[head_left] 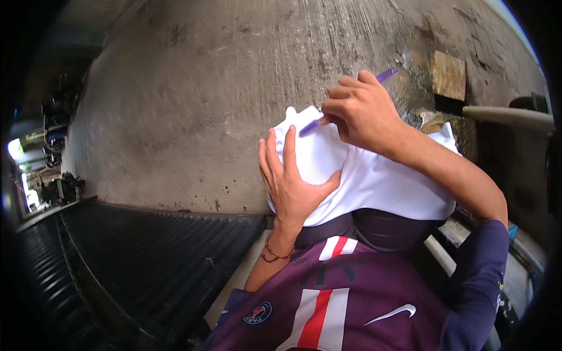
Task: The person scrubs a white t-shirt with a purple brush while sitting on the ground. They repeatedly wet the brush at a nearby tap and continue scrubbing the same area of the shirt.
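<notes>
A white cloth (pixel 392 181) with a ribbed patch lies across my lap, draped over my dark-clothed legs. On its left part my left hand (pixel 298 184) rests flat, with thumb and fingers spread. My right hand (pixel 363 111) is closed round a slim purple tool (pixel 310 127) that looks like a toothbrush. The tool's blunt lower end meets the ribbed white fabric just right of my left fingertips; its other end sticks out above my knuckles. My right fingers hide the middle of it.
Rough concrete floor (pixel 175 117) stretches ahead, wet toward the upper right. A square block (pixel 449 76) stands there, with a pale slab edge (pixel 506 116) beyond it. Black ridged panels (pixel 158 251) lie at my left. Parked motorcycles (pixel 61 190) show at the far left.
</notes>
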The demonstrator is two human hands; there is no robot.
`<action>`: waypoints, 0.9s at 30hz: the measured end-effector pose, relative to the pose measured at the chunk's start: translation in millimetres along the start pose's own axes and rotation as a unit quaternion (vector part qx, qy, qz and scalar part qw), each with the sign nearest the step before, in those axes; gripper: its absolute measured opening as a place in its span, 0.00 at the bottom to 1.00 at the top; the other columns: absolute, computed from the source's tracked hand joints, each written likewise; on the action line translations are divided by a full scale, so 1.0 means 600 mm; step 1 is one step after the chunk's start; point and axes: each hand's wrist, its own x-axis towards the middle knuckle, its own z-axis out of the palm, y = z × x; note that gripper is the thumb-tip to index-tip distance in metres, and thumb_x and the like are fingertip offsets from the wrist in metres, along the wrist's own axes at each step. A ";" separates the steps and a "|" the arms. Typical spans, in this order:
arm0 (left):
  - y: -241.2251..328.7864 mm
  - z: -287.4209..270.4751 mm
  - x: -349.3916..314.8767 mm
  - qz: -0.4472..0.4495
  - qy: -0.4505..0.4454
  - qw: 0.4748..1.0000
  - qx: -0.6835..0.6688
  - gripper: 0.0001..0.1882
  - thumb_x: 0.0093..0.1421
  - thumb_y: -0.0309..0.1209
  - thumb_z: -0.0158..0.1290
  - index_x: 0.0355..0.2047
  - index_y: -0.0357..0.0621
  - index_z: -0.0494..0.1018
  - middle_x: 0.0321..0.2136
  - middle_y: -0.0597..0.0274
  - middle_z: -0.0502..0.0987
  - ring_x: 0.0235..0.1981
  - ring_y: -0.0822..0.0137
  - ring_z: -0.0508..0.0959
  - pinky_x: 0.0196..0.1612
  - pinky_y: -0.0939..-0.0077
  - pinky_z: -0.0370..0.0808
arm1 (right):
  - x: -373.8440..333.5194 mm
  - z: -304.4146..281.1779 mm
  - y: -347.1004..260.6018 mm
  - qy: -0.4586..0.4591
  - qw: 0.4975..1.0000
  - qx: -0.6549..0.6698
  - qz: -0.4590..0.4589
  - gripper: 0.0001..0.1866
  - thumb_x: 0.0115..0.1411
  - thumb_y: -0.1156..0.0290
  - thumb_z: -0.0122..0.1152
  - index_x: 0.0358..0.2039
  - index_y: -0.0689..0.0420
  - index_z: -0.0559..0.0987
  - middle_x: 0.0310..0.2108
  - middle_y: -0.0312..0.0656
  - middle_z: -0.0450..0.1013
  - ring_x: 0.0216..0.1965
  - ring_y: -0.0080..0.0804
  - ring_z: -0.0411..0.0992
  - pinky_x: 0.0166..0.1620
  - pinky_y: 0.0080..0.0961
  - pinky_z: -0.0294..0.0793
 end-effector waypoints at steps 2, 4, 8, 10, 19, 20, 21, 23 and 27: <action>0.001 -0.001 0.009 0.015 -0.001 1.000 0.004 0.65 0.42 0.52 0.81 0.79 0.51 0.63 0.77 0.35 0.58 0.77 0.27 0.56 0.76 0.31 0.61 | -0.010 0.000 -0.017 -0.025 0.999 0.020 -0.039 0.04 0.52 0.67 0.71 0.30 0.44 0.90 0.32 0.34 0.83 0.43 0.36 0.81 0.52 0.41 0.74; 0.001 -0.003 -0.006 0.002 -0.006 1.000 0.016 0.66 0.42 0.52 0.81 0.79 0.52 0.62 0.76 0.36 0.59 0.77 0.27 0.56 0.76 0.32 0.60 | -0.015 0.015 -0.036 -0.032 0.998 0.021 -0.047 0.05 0.53 0.68 0.71 0.30 0.45 0.90 0.32 0.33 0.83 0.43 0.35 0.81 0.52 0.40 0.74; -0.003 0.003 0.016 0.003 0.014 1.000 0.009 0.66 0.41 0.52 0.82 0.79 0.51 0.63 0.76 0.36 0.59 0.77 0.28 0.56 0.76 0.31 0.60 | -0.006 -0.006 -0.028 -0.055 0.998 0.002 -0.044 0.03 0.53 0.67 0.70 0.29 0.45 0.89 0.30 0.32 0.81 0.41 0.35 0.80 0.49 0.41 0.73; -0.001 -0.004 0.004 0.020 0.000 0.999 0.032 0.66 0.42 0.50 0.82 0.79 0.49 0.61 0.75 0.35 0.60 0.76 0.29 0.58 0.75 0.32 0.63 | -0.036 0.063 -0.022 0.044 0.998 -0.029 -0.041 0.02 0.53 0.66 0.70 0.28 0.45 0.88 0.30 0.31 0.80 0.42 0.34 0.80 0.46 0.41 0.71; -0.009 -0.011 -0.003 0.026 0.031 0.999 -0.013 0.68 0.45 0.50 0.80 0.79 0.34 0.56 0.76 0.39 0.61 0.77 0.31 0.57 0.78 0.35 0.59 | -0.023 -0.060 0.023 0.054 0.994 0.071 0.067 0.10 0.69 0.65 0.69 0.48 0.44 0.92 0.34 0.36 0.84 0.34 0.40 0.85 0.34 0.43 0.78; -0.007 -0.009 0.003 0.026 0.035 0.999 -0.014 0.68 0.45 0.50 0.80 0.79 0.34 0.56 0.76 0.39 0.61 0.77 0.31 0.57 0.78 0.35 0.58 | -0.022 -0.067 0.010 0.024 0.995 0.079 0.059 0.12 0.68 0.66 0.69 0.50 0.42 0.92 0.33 0.36 0.84 0.30 0.41 0.83 0.31 0.43 0.77; -0.006 -0.009 0.002 0.025 0.031 0.999 -0.012 0.68 0.45 0.51 0.80 0.79 0.34 0.56 0.76 0.38 0.62 0.77 0.31 0.57 0.78 0.35 0.58 | -0.023 -0.069 -0.005 -0.008 0.994 0.093 0.057 0.15 0.67 0.67 0.69 0.52 0.40 0.91 0.32 0.36 0.83 0.27 0.43 0.82 0.27 0.42 0.77; -0.004 -0.010 0.000 0.021 0.025 0.999 -0.009 0.68 0.45 0.51 0.80 0.78 0.33 0.56 0.75 0.38 0.62 0.77 0.32 0.58 0.79 0.35 0.58 | -0.021 -0.066 -0.018 -0.030 0.991 0.122 0.044 0.21 0.61 0.72 0.69 0.54 0.36 0.91 0.30 0.37 0.81 0.28 0.43 0.82 0.30 0.41 0.79; -0.010 0.000 -0.002 0.018 0.030 0.999 -0.003 0.69 0.45 0.52 0.80 0.78 0.31 0.56 0.75 0.36 0.63 0.77 0.31 0.58 0.79 0.36 0.58 | -0.035 -0.021 -0.044 -0.033 0.995 0.092 -0.025 0.34 0.49 0.75 0.72 0.58 0.33 0.91 0.33 0.30 0.79 0.33 0.35 0.81 0.31 0.36 0.81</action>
